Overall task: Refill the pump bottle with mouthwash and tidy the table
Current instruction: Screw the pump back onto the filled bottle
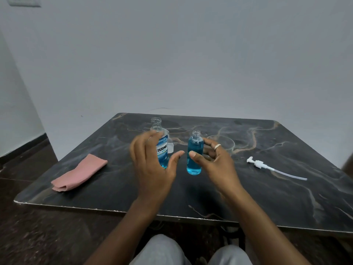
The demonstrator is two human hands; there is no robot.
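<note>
A small clear pump bottle (194, 155) stands upright mid-table, uncapped and nearly full of blue liquid. Left of it stands the open mouthwash bottle (162, 148), with blue liquid in its lower part. Its white cap (170, 147) sits just behind. My left hand (152, 165) hovers open in front of the mouthwash bottle, partly covering it, fingers spread. My right hand (212, 159), with a ring, curls open around the pump bottle's right side without clearly touching it. The white pump head (257, 163) with its long tube lies on the table at the right.
A folded pink cloth (79, 174) lies at the table's left. A clear glass bowl (222, 142) stands behind my right hand. The dark marble table (267, 197) ends near my knees. A pale wall stands behind the table.
</note>
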